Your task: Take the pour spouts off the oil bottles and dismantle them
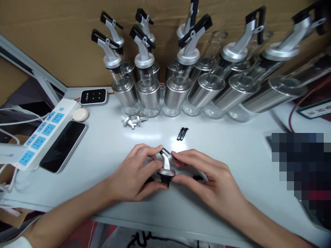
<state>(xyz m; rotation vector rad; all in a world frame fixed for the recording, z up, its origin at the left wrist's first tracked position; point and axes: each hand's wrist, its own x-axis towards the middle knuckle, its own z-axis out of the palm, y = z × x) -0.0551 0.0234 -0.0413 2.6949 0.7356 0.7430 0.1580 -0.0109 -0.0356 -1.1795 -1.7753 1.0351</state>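
A silver pourer spout (166,166) with a black lever on top and a black stopper below stands between both hands near the front of the white table (108,151). My left hand (136,175) pinches its base and top from the left. My right hand (204,177) grips the black lever and the collar from the right. Small black lever pieces (182,133) lie just beyond the hands. A loose silver spout part (133,121) lies farther back on the left. Another small black piece (198,177) shows under my right fingers.
Several glass-and-steel bottles (148,93) with silver spouts stand in rows at the back, against brown cardboard. At the left lie a white power strip (43,132), a dark phone (63,146), a small black device (93,96) and a white oval object (80,114). A blurred patch covers the right.
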